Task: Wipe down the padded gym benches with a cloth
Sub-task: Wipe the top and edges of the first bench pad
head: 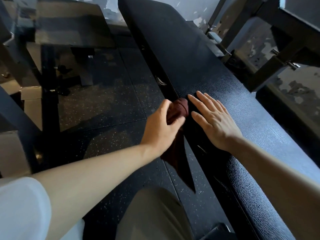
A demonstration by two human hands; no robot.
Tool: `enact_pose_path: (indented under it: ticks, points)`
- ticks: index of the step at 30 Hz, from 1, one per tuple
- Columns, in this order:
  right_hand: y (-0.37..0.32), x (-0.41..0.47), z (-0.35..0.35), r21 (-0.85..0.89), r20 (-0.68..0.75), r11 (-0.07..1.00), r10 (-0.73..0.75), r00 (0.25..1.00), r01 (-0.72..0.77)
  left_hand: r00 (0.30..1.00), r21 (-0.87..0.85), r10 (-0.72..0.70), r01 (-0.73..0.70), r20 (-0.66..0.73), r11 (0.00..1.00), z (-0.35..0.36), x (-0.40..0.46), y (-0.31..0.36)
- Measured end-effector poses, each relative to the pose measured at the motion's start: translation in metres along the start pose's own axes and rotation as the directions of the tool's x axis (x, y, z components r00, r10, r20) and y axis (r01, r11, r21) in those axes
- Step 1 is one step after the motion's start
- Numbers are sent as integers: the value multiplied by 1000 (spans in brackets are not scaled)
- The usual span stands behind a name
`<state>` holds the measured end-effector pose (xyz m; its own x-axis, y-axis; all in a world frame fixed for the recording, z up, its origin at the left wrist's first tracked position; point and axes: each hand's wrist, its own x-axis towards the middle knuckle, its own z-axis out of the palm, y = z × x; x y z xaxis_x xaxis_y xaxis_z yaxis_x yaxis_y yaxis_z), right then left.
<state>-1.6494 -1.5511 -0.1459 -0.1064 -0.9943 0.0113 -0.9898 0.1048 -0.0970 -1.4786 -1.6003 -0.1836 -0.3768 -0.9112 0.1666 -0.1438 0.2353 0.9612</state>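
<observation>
A long black padded bench (pixel 199 63) with a pebbled vinyl surface runs from the upper middle of the head view down toward the lower right. At its left edge, about halfway along, the left hand (pixel 161 129) grips a dark maroon cloth (pixel 180 110), its fingers and thumb curled round a bunched part that bulges out just past the thumb and presses against the side of the padding. The rest of the cloth hangs down below the wrist in a loose, pointed tail, dangling beside the bench over the floor. The right hand (pixel 213 120) lies flat on top of the bench just beside the bunched cloth, palm down, fingers straight and slightly spread, holding nothing; its fingertips point up the bench and its index finger sits very near the cloth, though whether they touch cannot be told. The two hands are close together, the left at the bench's edge, the right on its top. Below the bench lies dark rubber flooring (pixel 107 104) flecked with pale specks. A second dark bench pad (pixel 69 19) on a metal frame stands to the upper left, and heavy black steel framing (pixel 270 54) stands to the upper right. A white short sleeve (pixel 22 207) covers the left upper arm, and a khaki trouser leg (pixel 152 217) shows at the bottom.
</observation>
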Motion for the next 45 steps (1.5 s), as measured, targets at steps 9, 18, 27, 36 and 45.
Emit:
enact_pose_path:
  ticks: [9, 18, 27, 36, 45]
  points:
    - [-3, -2, -2, 3, 22, 1000, -5, 1000, 5, 994, 50, 55, -60, 92, 997, -2, 5, -10]
    - [-23, 61, -16, 51, -144, 998, -17, 989, 24, 886, -280, -407, 342, -223, 897, -18, 70, -9]
    - [-25, 129, -1, -3, 79, 1000, 29, 996, -29, 938, -187, -200, 151, -282, 971, -3, 104, -32]
    - [-23, 133, 2, -33, 79, 998, 51, 996, -48, 992, -335, -97, 65, -80, 940, -3, 80, -46]
    - [-25, 133, 2, -35, 59, 998, 50, 997, -48, 977, -288, -115, 58, -182, 956, -8, 99, -49]
